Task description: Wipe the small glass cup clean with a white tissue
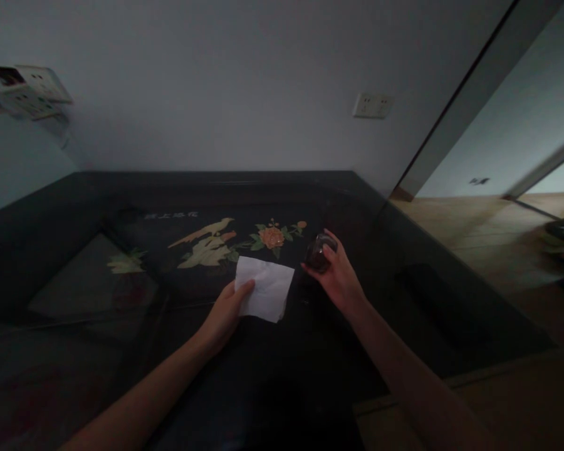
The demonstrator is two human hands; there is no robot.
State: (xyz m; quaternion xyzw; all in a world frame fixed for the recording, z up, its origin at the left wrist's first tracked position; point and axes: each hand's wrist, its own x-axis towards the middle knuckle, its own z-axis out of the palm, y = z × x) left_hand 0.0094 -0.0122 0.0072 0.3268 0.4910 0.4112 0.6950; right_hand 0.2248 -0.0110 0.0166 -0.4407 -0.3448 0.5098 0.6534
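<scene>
My left hand [225,311] pinches the near left corner of a white paper tissue [267,288], thumb on top, above a dark glossy table top [404,275]. My right hand [336,275] is closed around a small dark, glassy object [318,253], held just right of the tissue. The object is dim and partly covered by my fingers. Under both hands the table top shows a painted bird [207,241] and an orange flower [271,237].
A grey wall rises behind the table, with a white socket [373,105] at the right and loose socket plates [31,93] at the far left. A wooden floor [474,225] and a doorway lie to the right.
</scene>
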